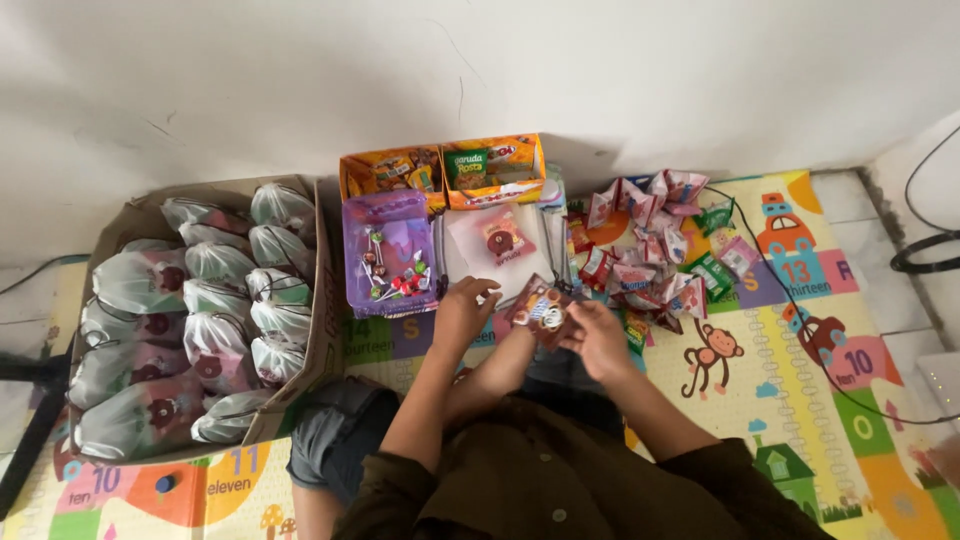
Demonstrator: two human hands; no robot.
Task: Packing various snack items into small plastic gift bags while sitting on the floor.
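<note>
A person sits on a colourful play mat [800, 400], the right hand [598, 335] pinching a small brown snack packet [540, 311] just in front of a purple box of lollipops [388, 255]. The left hand [462, 312], fingers curled and holding nothing, reaches beside the packet, touching that box's near edge. Left of the box, a cardboard carton [322, 300] holds tied white bags; to its right lies a heap of pink packets [645, 250].

My left hand [462, 312] reaches forward, fingers curled and pointing ahead. My right hand [597, 335] sits beside it, fingers pinched closed. Both forearms stretch out from my body, elbows bent.
</note>
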